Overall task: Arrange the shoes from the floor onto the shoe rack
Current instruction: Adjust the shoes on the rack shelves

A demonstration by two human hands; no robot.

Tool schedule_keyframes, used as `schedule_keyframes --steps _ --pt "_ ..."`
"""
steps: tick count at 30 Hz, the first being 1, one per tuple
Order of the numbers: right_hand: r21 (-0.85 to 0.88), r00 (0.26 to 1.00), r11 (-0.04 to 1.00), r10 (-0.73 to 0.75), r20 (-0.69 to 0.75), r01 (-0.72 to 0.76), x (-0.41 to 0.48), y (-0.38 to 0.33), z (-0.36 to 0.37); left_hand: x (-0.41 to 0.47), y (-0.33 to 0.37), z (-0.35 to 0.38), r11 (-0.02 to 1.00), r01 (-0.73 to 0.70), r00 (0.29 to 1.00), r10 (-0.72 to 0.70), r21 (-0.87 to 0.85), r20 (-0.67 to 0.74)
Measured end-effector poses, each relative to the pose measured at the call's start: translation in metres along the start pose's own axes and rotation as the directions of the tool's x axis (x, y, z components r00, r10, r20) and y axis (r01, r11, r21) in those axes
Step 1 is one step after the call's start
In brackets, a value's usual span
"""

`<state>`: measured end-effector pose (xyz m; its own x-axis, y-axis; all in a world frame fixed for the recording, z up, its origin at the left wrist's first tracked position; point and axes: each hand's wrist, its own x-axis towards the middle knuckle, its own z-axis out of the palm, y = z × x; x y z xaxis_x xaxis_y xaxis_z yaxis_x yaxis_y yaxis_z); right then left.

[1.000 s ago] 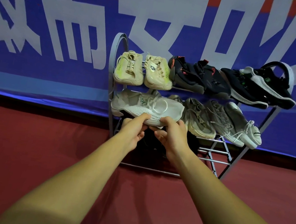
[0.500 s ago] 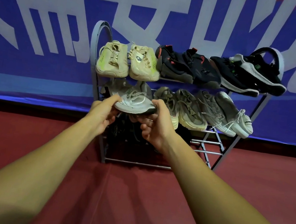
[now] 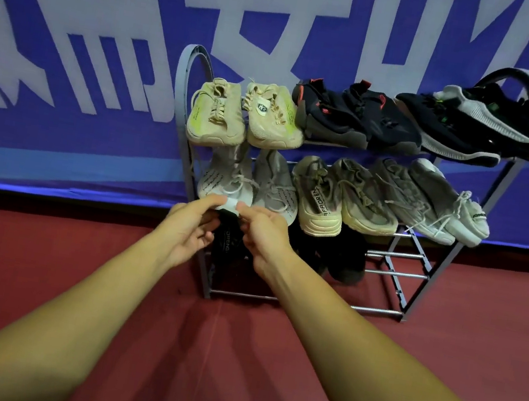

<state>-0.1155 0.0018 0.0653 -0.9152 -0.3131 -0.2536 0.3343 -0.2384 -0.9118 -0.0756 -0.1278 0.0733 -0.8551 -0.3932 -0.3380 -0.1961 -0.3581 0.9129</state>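
Observation:
A grey metal shoe rack [image 3: 432,279] stands against the banner wall. Its top shelf holds a beige pair [image 3: 217,116], a black-and-red pair [image 3: 356,117] and a black pair with white soles [image 3: 475,129]. On the middle shelf a white sneaker [image 3: 225,176] sits at the far left beside its mate [image 3: 277,186], toe toward me. My left hand [image 3: 187,228] and my right hand [image 3: 259,234] pinch its front edge from both sides. Two more pale pairs [image 3: 384,198] fill that shelf. Dark shoes [image 3: 228,246] sit on the shelf below, partly hidden by my hands.
The floor [image 3: 40,251] in front of the rack is dark red with no shoes on it. A blue banner [image 3: 75,31] with large white characters runs behind the rack. The right part of the lower shelves shows bare rails [image 3: 390,272].
The white sneaker lay sideways in my hands a second ago. It has been turned and set on the middle shelf, toe outward, next to its mate. My hands remain on its front edge.

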Motion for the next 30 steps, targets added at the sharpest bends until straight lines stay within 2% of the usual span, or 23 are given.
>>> schedule_keyframes --steps 3,6,12,16,19,22,25,30 --pt "0.025 0.999 0.999 -0.041 0.012 0.041 0.002 0.000 0.006 0.004 -0.001 -0.002 0.999 0.025 0.999 -0.026 -0.034 -0.031" --pt "-0.036 0.998 0.998 -0.056 0.029 0.057 0.005 0.000 0.010 0.012 -0.003 0.001 0.993 0.033 0.995 -0.042 -0.109 -0.088" --pt "-0.039 0.998 0.999 0.008 0.062 -0.006 0.006 0.007 0.010 0.028 -0.009 -0.005 0.993 0.056 0.988 -0.070 -0.108 -0.135" --pt "-0.105 0.996 0.994 0.037 0.075 -0.029 0.007 0.011 0.000 0.033 -0.012 -0.010 0.991 0.066 0.989 -0.081 -0.117 -0.128" --pt "-0.150 0.989 0.980 0.140 0.039 -0.133 0.005 0.015 -0.015 0.034 -0.016 -0.011 0.989 0.080 0.986 -0.097 -0.122 -0.138" --pt "-0.067 0.973 0.972 0.220 -0.070 -0.224 0.005 0.013 -0.031 0.032 -0.019 -0.009 0.987 0.089 0.983 -0.109 -0.134 -0.147" --pt "0.061 0.971 0.984 0.173 -0.166 -0.165 0.013 0.011 -0.036 0.032 -0.018 -0.006 0.983 0.087 0.984 -0.110 -0.159 -0.141" --pt "0.219 0.970 0.954 0.226 -0.087 -0.203 0.026 0.010 -0.033 0.034 -0.019 -0.008 0.976 0.108 0.986 -0.130 -0.192 -0.108"
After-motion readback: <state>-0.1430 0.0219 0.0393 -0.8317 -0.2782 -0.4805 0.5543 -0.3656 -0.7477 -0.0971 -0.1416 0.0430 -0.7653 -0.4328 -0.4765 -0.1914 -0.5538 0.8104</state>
